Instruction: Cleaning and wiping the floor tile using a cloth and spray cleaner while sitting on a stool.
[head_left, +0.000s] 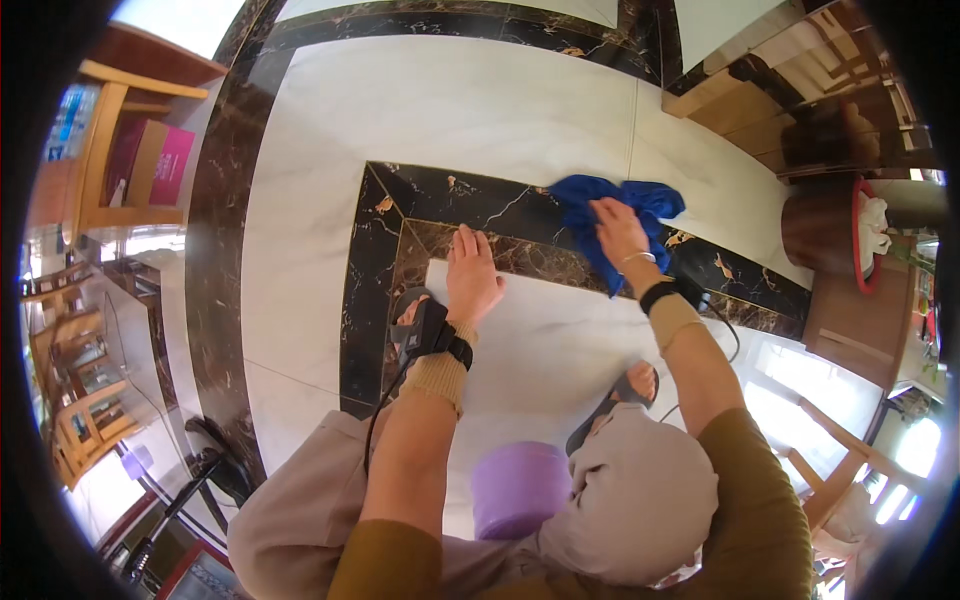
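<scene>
My right hand (621, 232) presses a crumpled blue cloth (652, 199) against the polished tile floor. The cloth spreads out on both sides of the fingers and lies across a dark marble-patterned border strip (495, 202). To the left, my left hand (474, 281) is held palm down with nothing in it. Its fingertips reach over the brown inner band of the border; whether they touch the floor I cannot tell. Black straps with cabled devices sit on both wrists. Between my bent legs stands a round purple plastic stool or bucket (517, 480).
My sandalled feet (641, 379) flank the white tile (540, 337). On the right are a dark bin with a red rim (821, 232), a cardboard box (851, 322) and a wooden chair (836, 480). Wooden furniture (112, 150) holding a pink carton (171, 165) stands at left.
</scene>
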